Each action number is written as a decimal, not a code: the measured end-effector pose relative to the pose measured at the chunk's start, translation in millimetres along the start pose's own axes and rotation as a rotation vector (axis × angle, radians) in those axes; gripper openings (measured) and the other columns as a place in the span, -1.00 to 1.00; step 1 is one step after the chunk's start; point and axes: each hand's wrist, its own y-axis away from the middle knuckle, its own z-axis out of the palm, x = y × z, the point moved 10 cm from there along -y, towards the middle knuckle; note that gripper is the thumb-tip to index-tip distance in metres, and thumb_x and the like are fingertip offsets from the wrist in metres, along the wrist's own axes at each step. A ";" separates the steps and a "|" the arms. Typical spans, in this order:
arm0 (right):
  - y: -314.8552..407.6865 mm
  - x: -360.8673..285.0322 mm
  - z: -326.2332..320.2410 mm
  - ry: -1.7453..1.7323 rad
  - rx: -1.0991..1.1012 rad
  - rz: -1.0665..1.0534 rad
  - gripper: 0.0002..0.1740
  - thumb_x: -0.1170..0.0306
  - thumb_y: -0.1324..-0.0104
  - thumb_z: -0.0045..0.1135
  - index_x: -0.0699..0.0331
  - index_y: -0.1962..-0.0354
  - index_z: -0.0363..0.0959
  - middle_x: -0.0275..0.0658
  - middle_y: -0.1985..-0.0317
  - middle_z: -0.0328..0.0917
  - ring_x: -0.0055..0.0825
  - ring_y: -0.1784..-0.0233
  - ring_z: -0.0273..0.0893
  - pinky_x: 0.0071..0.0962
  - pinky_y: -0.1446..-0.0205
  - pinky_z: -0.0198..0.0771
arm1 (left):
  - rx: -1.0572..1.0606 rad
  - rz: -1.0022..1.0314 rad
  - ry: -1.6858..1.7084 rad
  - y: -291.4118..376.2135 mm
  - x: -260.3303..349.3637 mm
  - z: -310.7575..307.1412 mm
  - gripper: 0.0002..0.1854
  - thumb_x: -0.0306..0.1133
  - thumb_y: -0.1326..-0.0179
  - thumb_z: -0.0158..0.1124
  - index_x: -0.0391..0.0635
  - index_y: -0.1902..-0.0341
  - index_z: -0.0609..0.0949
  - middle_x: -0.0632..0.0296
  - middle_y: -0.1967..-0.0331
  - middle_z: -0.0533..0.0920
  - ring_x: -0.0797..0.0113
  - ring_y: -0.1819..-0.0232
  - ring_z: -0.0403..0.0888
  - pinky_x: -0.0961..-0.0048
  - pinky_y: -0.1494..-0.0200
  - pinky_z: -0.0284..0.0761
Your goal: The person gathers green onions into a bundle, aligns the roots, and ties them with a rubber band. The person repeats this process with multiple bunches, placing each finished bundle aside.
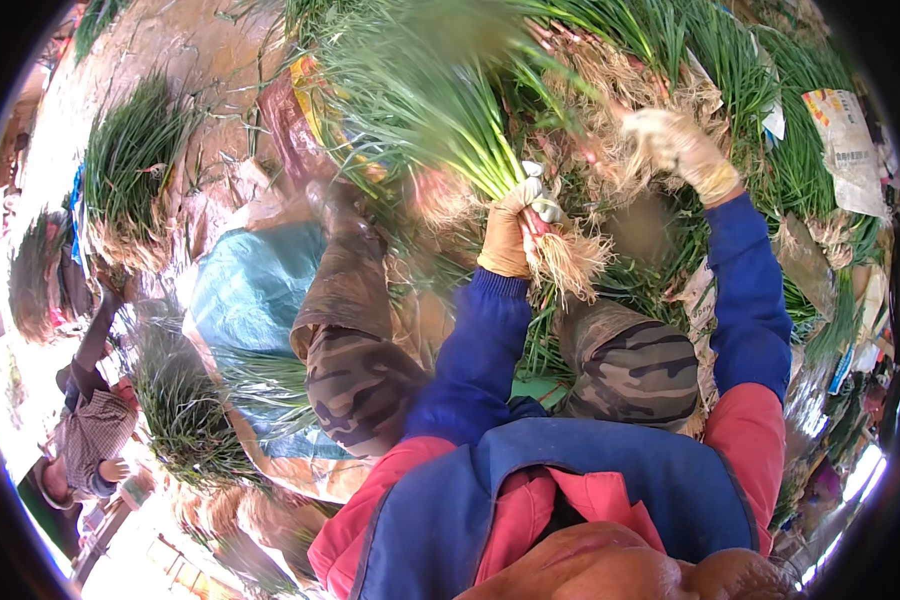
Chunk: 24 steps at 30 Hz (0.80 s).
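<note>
My left hand (515, 225), in a stained work glove, grips a bunch of green onions (487, 150) around the stalks just above the pinkish bulbs. The leaves spread up and left, and the pale roots (570, 262) hang at the lower right. To the right, my gloved right hand (671, 146) is blurred over a heap of rooted onions (607, 82); its fingers are near a pinkish stalk, and whether they hold it cannot be told. A few more bulbs with roots (442, 195) lie just left of the held bunch.
Tied-looking onion bundles (131, 165) stand at the left, beside a teal plastic sheet (259, 289). A printed white sack (844, 150) lies at the right among more onions. Another person (97, 435) is at the far left. My knees in camouflage trousers flank the work spot.
</note>
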 end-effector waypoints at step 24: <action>32.7 17.8 20.1 1.668 0.585 -0.523 -0.68 0.50 -0.24 0.05 0.17 0.03 0.52 -0.28 0.22 0.63 -0.38 0.19 0.60 -0.46 0.12 0.53 | 0.058 0.145 -0.058 -0.3 28.9 -2.5 -0.80 -0.39 -0.19 0.23 -0.27 0.20 0.56 0.13 0.38 0.62 0.27 0.37 0.61 0.42 0.35 0.59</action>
